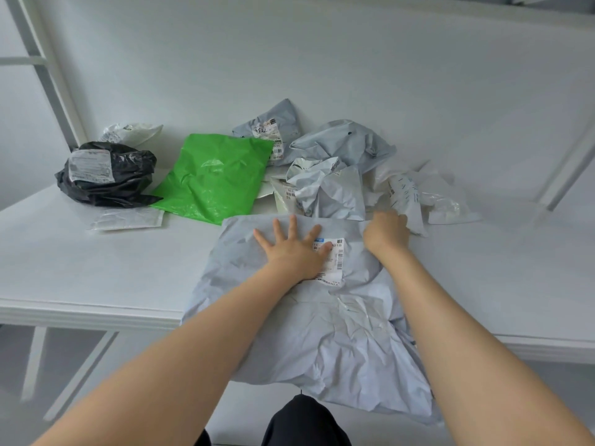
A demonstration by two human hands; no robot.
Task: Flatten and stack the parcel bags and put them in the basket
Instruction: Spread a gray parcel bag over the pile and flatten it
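A large pale grey parcel bag (322, 336) lies spread over the table's front edge, its near part hanging off. My left hand (294, 249) presses flat on it with fingers spread, partly covering its white label (336, 265). My right hand (386, 235) is at the bag's far right corner, its fingers curled around the edge of a white crumpled bag (405, 197). Behind lie a crumpled grey bag (328, 188), another grey bag (347, 143), a labelled grey bag (273, 123), a flat green bag (212, 178) and a black bag (106, 175). No basket is in view.
The white table (80, 262) runs left to right, its front edge near me. A clear flat bag (128, 218) lies before the black bag, and a white bag (132, 132) behind it. A white frame (48, 75) stands at the left, with the wall close behind.
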